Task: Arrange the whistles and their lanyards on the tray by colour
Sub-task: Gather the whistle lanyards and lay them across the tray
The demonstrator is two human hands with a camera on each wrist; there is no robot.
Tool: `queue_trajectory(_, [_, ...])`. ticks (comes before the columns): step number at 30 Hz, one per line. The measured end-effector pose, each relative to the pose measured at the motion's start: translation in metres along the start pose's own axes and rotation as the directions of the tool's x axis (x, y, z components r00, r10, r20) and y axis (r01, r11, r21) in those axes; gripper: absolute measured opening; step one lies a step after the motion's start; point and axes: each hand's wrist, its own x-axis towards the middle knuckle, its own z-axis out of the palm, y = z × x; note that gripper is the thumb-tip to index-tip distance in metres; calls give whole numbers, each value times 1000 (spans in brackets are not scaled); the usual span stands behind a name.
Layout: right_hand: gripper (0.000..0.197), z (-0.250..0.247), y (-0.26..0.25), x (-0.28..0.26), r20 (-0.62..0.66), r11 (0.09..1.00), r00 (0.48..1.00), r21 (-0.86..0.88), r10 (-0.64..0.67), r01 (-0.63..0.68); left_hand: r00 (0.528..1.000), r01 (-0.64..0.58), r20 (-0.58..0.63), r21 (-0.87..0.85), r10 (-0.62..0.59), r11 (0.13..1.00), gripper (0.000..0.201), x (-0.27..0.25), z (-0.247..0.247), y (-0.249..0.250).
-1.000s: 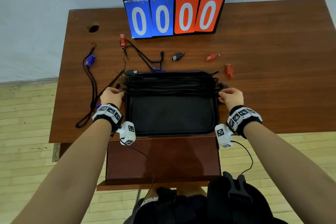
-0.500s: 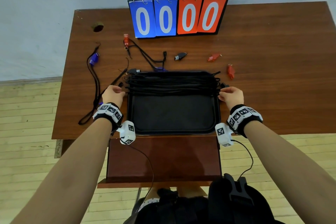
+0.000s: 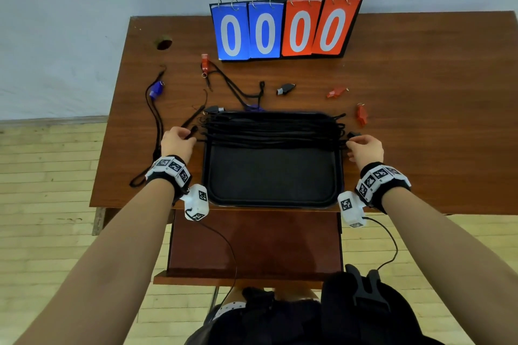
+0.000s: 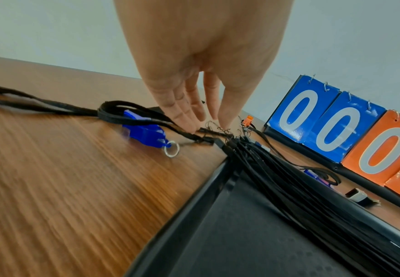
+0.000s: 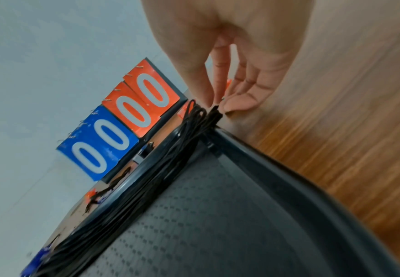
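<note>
A black tray [image 3: 272,176] lies at the table's near edge. A bundle of black lanyards [image 3: 272,129] stretches across its far half. My left hand [image 3: 188,134] pinches the bundle's left end [image 4: 208,129], just off the tray's left rim. At the right rim, my right hand [image 3: 350,144] pinches the right end [image 5: 215,110] between thumb and forefinger. A blue whistle [image 3: 156,89] on its own lanyard lies to the left. Beyond the tray lie red whistles [image 3: 205,62], [image 3: 336,91], [image 3: 361,115] and a black whistle [image 3: 286,89].
A blue and orange flip scoreboard [image 3: 286,28] showing zeros stands at the table's far edge. Another black whistle [image 3: 214,109] and a purple one [image 3: 253,106] sit against the tray's far rim. A round hole [image 3: 164,43] is in the table's far left corner.
Both hands stay at the two ends of the lanyard bundle. Only the head view has shifted a little.
</note>
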Motion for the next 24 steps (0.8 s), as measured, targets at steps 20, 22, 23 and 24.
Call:
queue_trajectory(20, [17,169,-107,-149,446,887,811,-73,-380,455,998,-9,65,-100,15,995,30,11,-95,-74])
queue_trajectory(22, [16,195,-114,-165,501,868,774,-85,-388,490,998,8,57,-107,-2,994,29,15,-103,-91])
queue_trajectory(23, [16,208,-117,-172,530,860,757,-95,-383,501,998,16,56,-114,-10,993,28,16,-106,-99])
queue_trajectory(24, [16,221,-119,-179,557,854,740,-101,-377,511,998,25,58,-119,-18,993,28,18,-108,-106])
